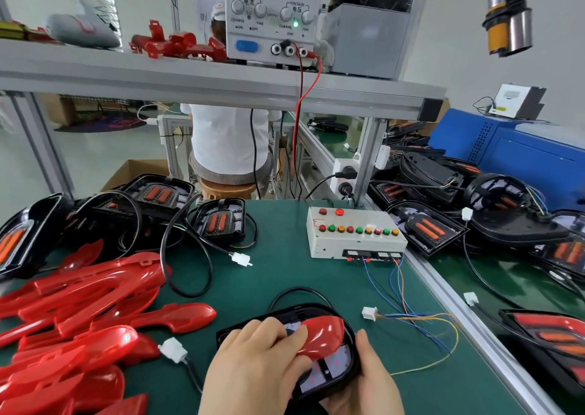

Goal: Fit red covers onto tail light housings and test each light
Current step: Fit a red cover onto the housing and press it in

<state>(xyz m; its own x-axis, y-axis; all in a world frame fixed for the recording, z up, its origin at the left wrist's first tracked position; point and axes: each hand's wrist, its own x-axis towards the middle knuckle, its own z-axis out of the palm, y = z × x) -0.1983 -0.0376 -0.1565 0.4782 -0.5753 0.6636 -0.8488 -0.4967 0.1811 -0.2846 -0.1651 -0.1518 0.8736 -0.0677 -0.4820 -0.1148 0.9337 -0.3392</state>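
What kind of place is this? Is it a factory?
Most likely a factory workbench where tail lights get put together: a pile of red covers, black light housings with wires, plus a power supply and button box for testing.

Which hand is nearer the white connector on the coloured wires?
Right. The right hand grips the housing just below the connector; the left hand holds the red cover farther left.

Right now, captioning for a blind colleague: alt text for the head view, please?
Two hands fit a red cover onto a black tail light housing on a green bench: the left hand holds the cover, the right hand grips the housing's right edge. A pile of red covers lies to the left; a white test box with coloured buttons stands behind.
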